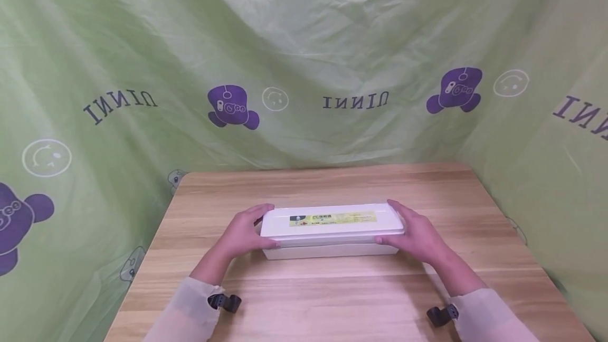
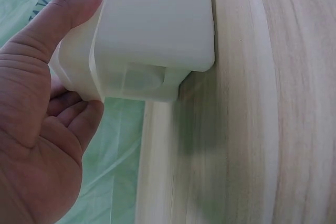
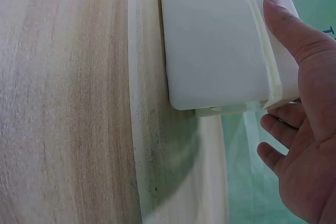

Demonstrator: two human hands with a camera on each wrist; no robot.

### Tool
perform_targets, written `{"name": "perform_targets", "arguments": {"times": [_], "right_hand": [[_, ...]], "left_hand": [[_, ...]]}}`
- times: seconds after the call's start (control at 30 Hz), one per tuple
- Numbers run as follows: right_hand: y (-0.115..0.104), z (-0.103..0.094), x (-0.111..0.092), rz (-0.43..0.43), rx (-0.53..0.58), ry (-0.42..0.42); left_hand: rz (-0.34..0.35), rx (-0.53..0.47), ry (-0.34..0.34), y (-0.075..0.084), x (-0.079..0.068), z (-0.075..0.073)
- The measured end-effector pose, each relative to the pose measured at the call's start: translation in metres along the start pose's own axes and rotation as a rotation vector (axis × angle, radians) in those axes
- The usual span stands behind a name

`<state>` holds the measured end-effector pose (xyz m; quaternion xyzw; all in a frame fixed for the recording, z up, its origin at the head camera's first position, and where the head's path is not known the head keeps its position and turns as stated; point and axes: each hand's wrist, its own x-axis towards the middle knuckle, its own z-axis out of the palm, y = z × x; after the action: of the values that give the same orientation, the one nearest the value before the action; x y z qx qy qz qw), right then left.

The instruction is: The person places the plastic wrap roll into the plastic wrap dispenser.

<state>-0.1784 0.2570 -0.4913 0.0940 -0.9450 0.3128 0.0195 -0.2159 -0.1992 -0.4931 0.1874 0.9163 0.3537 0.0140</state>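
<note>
A long white plastic storage box [image 1: 331,252] sits crosswise on the table, its white lid [image 1: 277,221] on top. A yellow-green printed label [image 1: 332,219] runs along the lid. At the box's left end my left hand [image 1: 242,235] grips the lid edge, thumb in front and fingers round the end. The left wrist view shows the fingertips of that hand [image 2: 44,114] curled at the rim. My right hand [image 1: 420,236] holds the opposite end, its thumb against the front. In the right wrist view, some fingers of this hand [image 3: 315,114] spread below the rim. The box's inside is hidden.
The wood-grain table [image 1: 332,305] reaches back to a green printed curtain [image 1: 304,141], which also hangs along both sides. A small black device [image 1: 225,302] is on the left sleeve, another black device [image 1: 442,315] on the right.
</note>
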Motion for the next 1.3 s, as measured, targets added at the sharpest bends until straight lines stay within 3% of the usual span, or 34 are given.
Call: {"name": "perform_targets", "arguments": {"times": [0.77,1.3], "right_hand": [[-0.002,-0.003,-0.005,-0.036,-0.004,-0.033],[-0.002,-0.005,-0.003,-0.023,-0.033,-0.085]], "left_hand": [[-0.056,-0.002,-0.029,0.003,-0.011,0.001],[-0.051,-0.004,-0.059,0.005,-0.01,0.003]]}}
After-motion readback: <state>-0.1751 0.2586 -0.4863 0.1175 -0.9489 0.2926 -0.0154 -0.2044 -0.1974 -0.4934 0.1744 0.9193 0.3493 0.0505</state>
